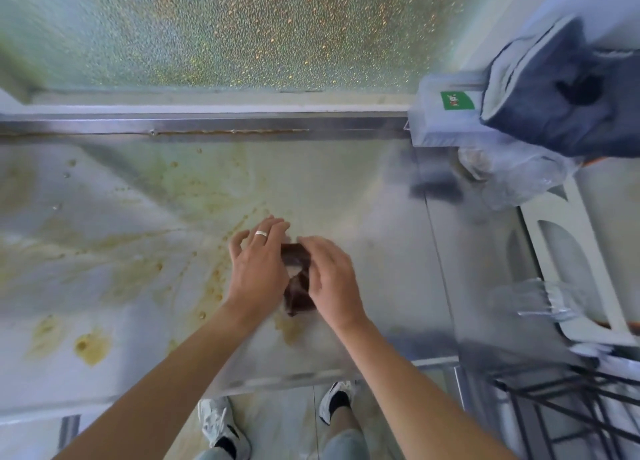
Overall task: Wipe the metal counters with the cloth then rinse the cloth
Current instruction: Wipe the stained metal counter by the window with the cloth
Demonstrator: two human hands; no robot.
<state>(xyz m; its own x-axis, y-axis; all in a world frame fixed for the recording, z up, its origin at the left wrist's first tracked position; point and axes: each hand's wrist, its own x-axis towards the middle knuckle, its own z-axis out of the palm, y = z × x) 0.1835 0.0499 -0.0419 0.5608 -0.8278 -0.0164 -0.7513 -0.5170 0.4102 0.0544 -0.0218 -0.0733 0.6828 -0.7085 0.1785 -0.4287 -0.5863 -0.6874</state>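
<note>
A dark brown cloth (297,279) lies folded on the metal counter (138,224), near its front middle. My left hand (258,269), with a ring on one finger, rests on the cloth's left side. My right hand (330,279) covers its right side with fingers curled over the top edge. Both hands press or hold the cloth between them. The counter is streaked with yellow-brown greasy stains to the left of the cloth and just below it. Most of the cloth is hidden under my hands.
A grease-spattered textured glass panel (242,29) rises behind the counter. At the right stand a translucent box with a green label (450,113), dark blue oven mitts (561,92), crumpled plastic (519,179), a white rack (575,269) and a black wire rack (561,400).
</note>
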